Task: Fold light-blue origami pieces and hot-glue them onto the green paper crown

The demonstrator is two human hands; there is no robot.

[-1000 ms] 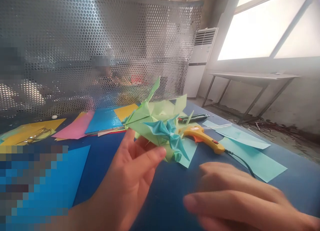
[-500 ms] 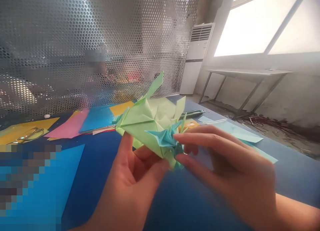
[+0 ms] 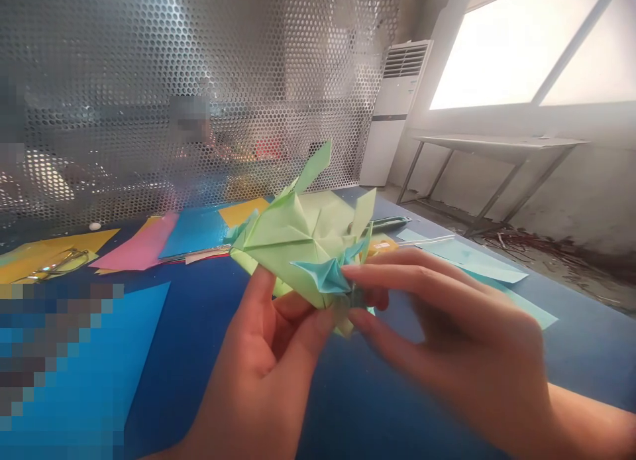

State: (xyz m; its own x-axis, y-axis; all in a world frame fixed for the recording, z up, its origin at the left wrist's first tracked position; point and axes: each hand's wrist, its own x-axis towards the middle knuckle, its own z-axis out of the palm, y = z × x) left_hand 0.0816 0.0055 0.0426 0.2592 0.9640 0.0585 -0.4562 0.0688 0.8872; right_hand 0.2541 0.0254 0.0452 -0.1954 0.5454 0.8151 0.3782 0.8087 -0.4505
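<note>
A light green origami figure (image 3: 283,228) with pointed flaps is held up above the blue table. My left hand (image 3: 268,354) grips it from below, thumb at the near side and fingers underneath. At its right end sits a small light blue folded paper piece (image 3: 325,274) with sharp points. My right hand (image 3: 447,327) pinches this blue piece between thumb and fingers, against the green paper. Whether the blue piece is fixed to the green one cannot be made out. The fingertips hide part of the join.
Blue sheets (image 3: 193,231), a pink sheet (image 3: 136,241) and yellow sheets (image 3: 241,211) lie at the back left, with glasses (image 3: 59,264) near them. Pale blue sheets (image 3: 489,261) lie at the right, and a dark long tool (image 3: 387,225) behind the figure. A perforated metal screen (image 3: 223,62) borders the table.
The view has shifted slightly. Both hands keep their grip on the paper, and the right fingers have moved only a little at the blue piece.
</note>
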